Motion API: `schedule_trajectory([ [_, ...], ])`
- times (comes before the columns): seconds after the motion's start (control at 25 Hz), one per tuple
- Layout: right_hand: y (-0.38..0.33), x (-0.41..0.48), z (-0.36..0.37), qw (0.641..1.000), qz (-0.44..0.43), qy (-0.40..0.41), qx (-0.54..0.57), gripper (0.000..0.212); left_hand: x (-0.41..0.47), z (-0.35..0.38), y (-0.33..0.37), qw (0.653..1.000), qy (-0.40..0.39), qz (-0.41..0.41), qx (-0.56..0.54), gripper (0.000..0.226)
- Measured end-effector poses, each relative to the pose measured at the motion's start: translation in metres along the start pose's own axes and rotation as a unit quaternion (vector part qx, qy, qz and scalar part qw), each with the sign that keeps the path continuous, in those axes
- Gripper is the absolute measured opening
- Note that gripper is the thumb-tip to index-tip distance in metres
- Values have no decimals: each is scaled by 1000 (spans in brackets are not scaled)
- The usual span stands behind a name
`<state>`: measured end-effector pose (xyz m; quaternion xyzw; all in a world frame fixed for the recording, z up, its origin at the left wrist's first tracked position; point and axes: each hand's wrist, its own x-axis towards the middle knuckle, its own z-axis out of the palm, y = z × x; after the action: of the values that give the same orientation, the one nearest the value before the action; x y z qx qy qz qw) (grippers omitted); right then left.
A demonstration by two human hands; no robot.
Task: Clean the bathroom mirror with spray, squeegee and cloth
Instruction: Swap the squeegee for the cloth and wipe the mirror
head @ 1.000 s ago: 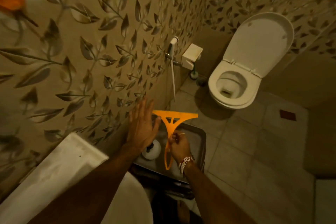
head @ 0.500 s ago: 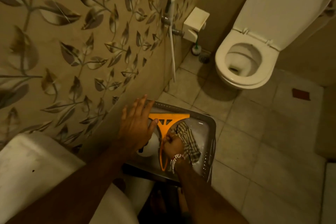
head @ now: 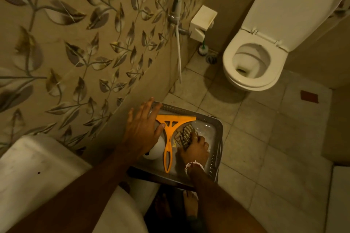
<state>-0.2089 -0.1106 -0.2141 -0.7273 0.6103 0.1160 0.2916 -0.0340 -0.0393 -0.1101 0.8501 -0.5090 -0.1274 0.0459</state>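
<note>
An orange squeegee [head: 171,130] lies flat in a grey metal tray [head: 212,119] near the floor, blade end away from me. To its right a striped cloth [head: 184,132] is bunched in the tray, and my right hand [head: 196,148] is closed on its near end. My left hand [head: 141,130] hovers spread over the tray's left side, holding nothing. Under it a white spray bottle [head: 156,149] shows only in part. The mirror is out of view.
A white sink basin [head: 37,172] is at the lower left, against the leaf-patterned wall [head: 75,53]. An open toilet [head: 251,62] stands at the far right, with a hand shower [head: 178,5] and a brush [head: 203,49] beside it. My bare feet [head: 189,204] are below the tray.
My right hand lowered the squeegee into the tray, let it go and moved right onto the striped cloth. The view tilted down towards the tray.
</note>
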Motion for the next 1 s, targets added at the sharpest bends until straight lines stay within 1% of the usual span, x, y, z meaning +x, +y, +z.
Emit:
schedule_trajectory([
  [0.04,4,2,1,1000,-3,-11,-6,73,0,2,0,1000,0,2,2,68],
  [0.12,9,6,-2,1000,-24,-3,5,55,0,3,1,1000,7,6,4,68],
  [0.2,10,7,-12,997,-33,24,65,42,0,-1,4,1000,15,11,-14,69],
  [0.36,6,-20,-47,975,-51,105,189,38,-9,-18,22,994,61,23,-88,61],
  [0.48,-7,-50,-87,938,-68,155,304,33,-19,-41,45,978,75,-17,-195,50],
  [0.52,-14,-59,-101,923,-84,160,339,33,-22,-51,54,963,74,-44,-254,45],
  [0.6,-33,-81,-136,895,-135,161,395,35,-32,-83,72,919,72,-111,-373,28],
  [0.64,-43,-92,-152,881,-160,157,416,34,-37,-98,80,897,67,-130,-418,21],
  [0.72,-66,-115,-185,860,-205,148,444,31,-49,-131,92,856,71,-139,-494,19],
  [0.76,-78,-126,-202,849,-229,133,457,30,-56,-150,97,835,83,-135,-527,21],
  [0.84,-104,-147,-233,821,-277,80,492,30,-68,-188,101,804,138,-132,-563,36],
  [0.88,-117,-157,-248,811,-297,56,501,30,-73,-205,101,789,179,-134,-572,39],
  [0.92,-129,-167,-263,802,-313,35,508,30,-80,-224,101,772,219,-135,-582,39],
  [1.0,-153,-191,-289,771,-350,-16,532,26,-95,-262,99,736,300,-133,-592,32],
])
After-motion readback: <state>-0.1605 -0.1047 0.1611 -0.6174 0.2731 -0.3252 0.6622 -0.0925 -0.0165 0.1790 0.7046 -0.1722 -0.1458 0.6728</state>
